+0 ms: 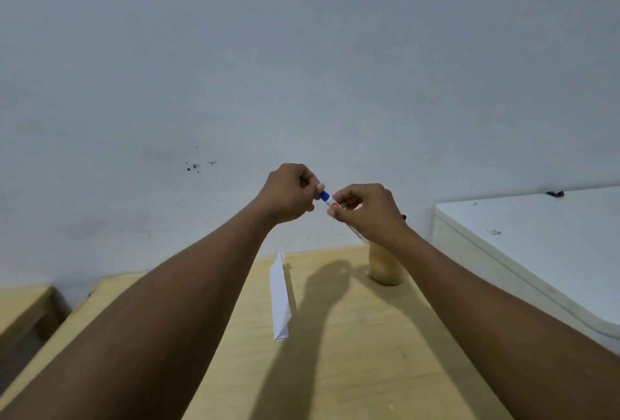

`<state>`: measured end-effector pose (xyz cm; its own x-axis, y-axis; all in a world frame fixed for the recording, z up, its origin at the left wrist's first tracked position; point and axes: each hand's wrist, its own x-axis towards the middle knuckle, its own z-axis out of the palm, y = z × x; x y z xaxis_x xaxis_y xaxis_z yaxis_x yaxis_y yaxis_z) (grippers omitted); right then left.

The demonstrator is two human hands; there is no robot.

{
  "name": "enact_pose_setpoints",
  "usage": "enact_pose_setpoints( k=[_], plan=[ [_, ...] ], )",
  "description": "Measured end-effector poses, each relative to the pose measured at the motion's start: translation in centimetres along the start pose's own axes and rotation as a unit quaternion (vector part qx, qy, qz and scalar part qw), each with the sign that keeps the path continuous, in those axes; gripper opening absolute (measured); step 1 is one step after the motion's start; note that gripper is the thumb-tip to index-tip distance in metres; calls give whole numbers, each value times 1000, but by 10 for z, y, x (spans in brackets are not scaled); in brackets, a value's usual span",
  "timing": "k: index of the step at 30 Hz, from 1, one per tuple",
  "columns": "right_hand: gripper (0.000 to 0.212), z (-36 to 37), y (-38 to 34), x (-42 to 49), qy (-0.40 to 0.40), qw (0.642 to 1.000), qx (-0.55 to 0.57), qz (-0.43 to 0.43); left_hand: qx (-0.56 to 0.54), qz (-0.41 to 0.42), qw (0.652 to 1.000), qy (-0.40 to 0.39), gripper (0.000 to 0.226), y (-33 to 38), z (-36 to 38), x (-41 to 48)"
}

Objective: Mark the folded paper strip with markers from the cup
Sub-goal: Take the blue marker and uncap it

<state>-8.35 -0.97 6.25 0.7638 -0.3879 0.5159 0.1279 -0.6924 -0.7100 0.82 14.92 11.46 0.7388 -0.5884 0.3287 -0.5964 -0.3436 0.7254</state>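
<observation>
Blue cap: a small blue cap [324, 195] sat pinched in the fingertips of the left hand [289, 194], at the end of a white marker [330, 200]
Right hand: the right hand [365, 211] was closed around the marker's barrel, just right of the left hand, both raised well above the tabletop [352, 352]
Step in hand: probably uncapping, since the two hands pulled at opposite ends
Marker handling: light, stiff and smooth; best gripped on the barrel near the cap so it cannot slip
Paper strip: the folded paper strip [280, 298] lay flat below and between the hands, white, long and narrow, creased lengthwise
Strip handling: thin and light, likely to slide or lift under a pen tip; hold one end down flat
Cup: a pale cup [385, 267] stood below the right hand, partly hidden by the wrist
</observation>
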Motion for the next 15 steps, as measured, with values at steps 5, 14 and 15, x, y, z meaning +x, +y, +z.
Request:
enact_pose_setpoints(
  k=[5,14,15],
  plan=[
    [8,34,5,-14,-47,999,4,12,-78,-50,995,29,14,-38,-33,-23],
    [10,88,2,-31,-148,989,-2,-10,-225,-128,965,51,11,-98,-55,-65],
    [12,90,3,-32,-159,987,0,-14,-232,-131,963,43,13,-103,-56,-68]
  ],
)
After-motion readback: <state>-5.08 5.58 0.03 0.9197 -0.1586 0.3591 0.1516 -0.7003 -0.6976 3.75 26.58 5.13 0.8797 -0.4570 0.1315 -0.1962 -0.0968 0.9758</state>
